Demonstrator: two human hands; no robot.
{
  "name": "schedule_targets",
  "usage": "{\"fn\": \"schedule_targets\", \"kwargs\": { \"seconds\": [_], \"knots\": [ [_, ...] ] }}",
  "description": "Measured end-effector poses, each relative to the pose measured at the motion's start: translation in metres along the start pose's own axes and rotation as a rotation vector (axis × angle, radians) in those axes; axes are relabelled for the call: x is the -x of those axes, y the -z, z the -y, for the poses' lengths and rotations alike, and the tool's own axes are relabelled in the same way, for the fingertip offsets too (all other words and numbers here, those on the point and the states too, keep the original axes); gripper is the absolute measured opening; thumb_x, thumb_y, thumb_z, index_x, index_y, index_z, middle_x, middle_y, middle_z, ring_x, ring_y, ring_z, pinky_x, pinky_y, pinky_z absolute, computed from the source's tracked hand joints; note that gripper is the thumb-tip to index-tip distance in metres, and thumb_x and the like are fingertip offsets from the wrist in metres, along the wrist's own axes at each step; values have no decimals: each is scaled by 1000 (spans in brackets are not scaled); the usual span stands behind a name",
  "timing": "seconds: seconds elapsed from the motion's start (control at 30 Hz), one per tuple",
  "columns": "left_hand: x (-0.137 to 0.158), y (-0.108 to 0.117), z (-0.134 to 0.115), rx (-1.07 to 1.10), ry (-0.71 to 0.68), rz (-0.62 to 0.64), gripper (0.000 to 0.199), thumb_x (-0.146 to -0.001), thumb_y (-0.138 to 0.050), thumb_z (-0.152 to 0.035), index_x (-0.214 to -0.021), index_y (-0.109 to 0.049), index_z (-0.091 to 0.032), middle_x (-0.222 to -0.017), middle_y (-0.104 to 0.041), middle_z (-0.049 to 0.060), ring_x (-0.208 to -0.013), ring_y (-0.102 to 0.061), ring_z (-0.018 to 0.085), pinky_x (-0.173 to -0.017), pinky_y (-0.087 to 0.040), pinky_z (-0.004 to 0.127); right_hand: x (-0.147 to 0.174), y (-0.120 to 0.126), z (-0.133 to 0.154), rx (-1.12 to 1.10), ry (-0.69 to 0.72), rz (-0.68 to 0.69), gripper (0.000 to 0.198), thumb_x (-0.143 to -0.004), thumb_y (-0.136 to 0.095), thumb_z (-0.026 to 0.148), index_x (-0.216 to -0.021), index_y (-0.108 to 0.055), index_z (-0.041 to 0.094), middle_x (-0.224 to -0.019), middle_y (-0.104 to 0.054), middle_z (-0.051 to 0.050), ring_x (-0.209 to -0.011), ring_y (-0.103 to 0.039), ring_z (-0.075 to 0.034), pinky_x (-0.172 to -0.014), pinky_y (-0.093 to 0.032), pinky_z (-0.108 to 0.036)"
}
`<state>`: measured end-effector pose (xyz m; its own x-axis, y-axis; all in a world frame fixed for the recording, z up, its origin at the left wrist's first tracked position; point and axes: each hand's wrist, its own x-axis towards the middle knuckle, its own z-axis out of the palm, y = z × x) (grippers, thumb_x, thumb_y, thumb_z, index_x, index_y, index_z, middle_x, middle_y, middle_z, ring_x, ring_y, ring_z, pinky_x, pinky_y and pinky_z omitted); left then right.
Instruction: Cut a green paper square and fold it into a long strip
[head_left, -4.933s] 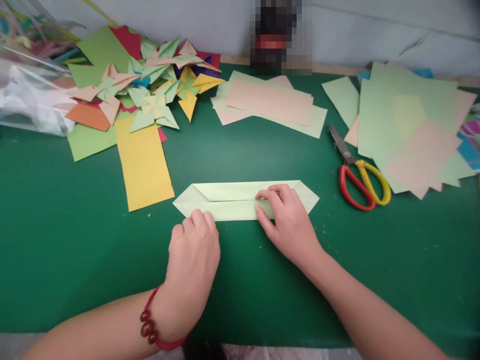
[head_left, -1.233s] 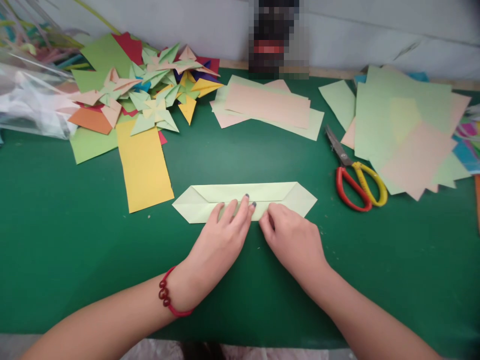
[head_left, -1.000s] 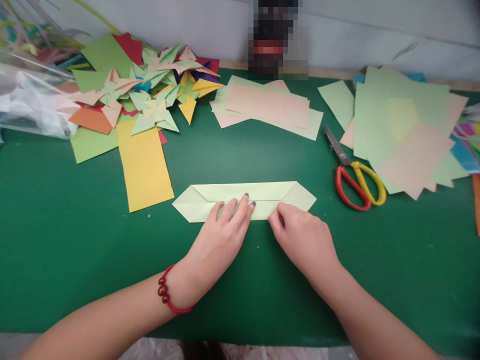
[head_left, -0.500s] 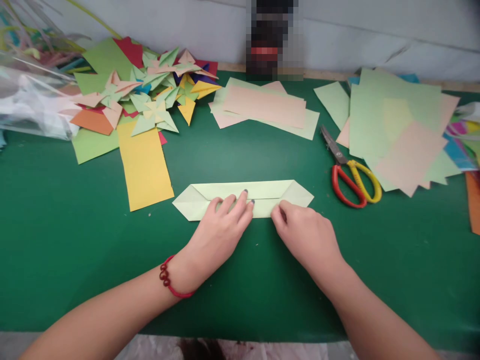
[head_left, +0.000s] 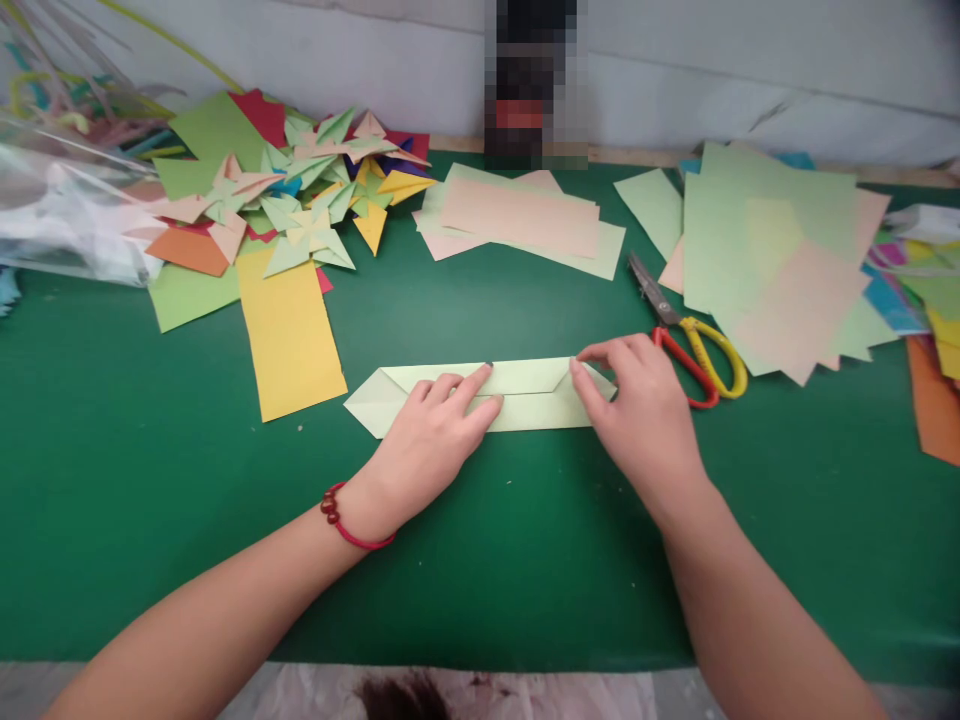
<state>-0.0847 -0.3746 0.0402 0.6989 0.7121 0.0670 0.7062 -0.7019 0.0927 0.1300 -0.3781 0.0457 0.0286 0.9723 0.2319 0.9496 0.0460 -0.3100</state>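
A light green strip of folded paper lies flat on the green table in front of me, its ends folded to points and a seam running along its middle. My left hand rests on it with the fingers spread, pressing the paper down. At the upper right corner of the strip, the thumb and forefinger of my right hand come together on the paper's edge. That hand partly hides the strip's right tip. Scissors with one red and one yellow handle lie just beyond my right hand.
A yellow paper sheet lies to the left, below a heap of folded paper stars. Pink and green paper strips are stacked at the back. More paper sheets pile up at the right. A clear plastic bag sits far left.
My right hand has moved from the strip's lower edge up and right to its upper right corner. My left hand still lies on the paper. The view has shifted slightly.
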Motion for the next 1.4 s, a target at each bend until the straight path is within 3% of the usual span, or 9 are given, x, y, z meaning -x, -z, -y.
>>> {"fn": "schedule_targets", "kwargs": {
  "seconds": [0.13,0.3,0.43,0.6,0.73,0.93,1.1,1.23,1.4],
  "knots": [
    [1,4,6,47,-72,-24,25,-90,-46,-26,-112,-57,-17,-130,-52,12,-101,-52,23,-88,-43,41,-6,-8,-15,-131,22,42,22,-86,-51,35,-97,-60,18,-89,-57,-7,-82,-53,-21,-73,-42,-34],
    [2,8,16,70,-154,-31,27,-91,-46,-32,-110,-58,-17,-125,-55,10,-103,-52,22,-96,-39,42,-6,-5,-13,-178,-49,192,24,-82,-54,41,-76,-60,20,-71,-51,-1,-66,-49,-16,-63,-40,-30],
    [3,10,18,54,-195,-26,27,-94,-39,-28,-110,-58,-16,-121,-57,8,-103,-53,20,-102,-34,44,-6,0,-11,-259,-33,315,21,-81,-56,40,-75,-59,20,-76,-55,-1,-67,-50,-14,-62,-40,-28],
    [3,12,21,47,-287,2,27,-94,-37,-23,-111,-56,-14,-120,-57,10,-99,-54,20,-89,-45,38,-6,-1,-11,-312,-34,339,14,-79,-58,33,-78,-60,20,-78,-59,-1,-72,-54,-16,-64,-41,-28],
    [5,16,26,31,-338,54,26,-93,-36,-16,-112,-54,-13,-116,-57,11,-99,-55,20,-86,-46,36,-7,0,-11,-357,-52,345,12,-79,-57,31,-77,-60,20,-78,-61,-2,-71,-55,-16,-64,-42,-28],
    [7,21,27,11,-316,118,25,-92,-37,-12,-110,-54,-14,-115,-56,11,-98,-55,21,-85,-46,36,-8,3,-9,-387,-99,364,13,-80,-57,33,-77,-60,20,-79,-64,-1,-73,-57,-16,-65,-42,-27],
    [6,19,29,47,-217,116,22,-93,-39,-22,-107,-54,-13,-111,-56,11,-98,-55,23,-82,-47,39,-7,3,-10,-435,-119,382,15,-81,-56,35,-81,-61,21,-83,-66,-1,-75,-58,-17,-66,-43,-28],
    [5,15,33,114,-180,88,27,-91,-44,-29,-110,-52,-11,-116,-54,12,-101,-53,25,-86,-46,40,-6,1,-13,-418,-56,343,12,-82,-56,32,-86,-62,22,-88,-65,-1,-80,-59,-17,-70,-45,-29],
    [5,13,34,172,-175,73,27,-90,-47,-28,-110,-51,-10,-115,-53,13,-102,-52,25,-87,-46,39,-3,3,-7,-181,157,66,16,-86,-53,27,-98,-62,21,-97,-60,-7,-93,-55,-22,-83,-42,-38]
  ]
}}
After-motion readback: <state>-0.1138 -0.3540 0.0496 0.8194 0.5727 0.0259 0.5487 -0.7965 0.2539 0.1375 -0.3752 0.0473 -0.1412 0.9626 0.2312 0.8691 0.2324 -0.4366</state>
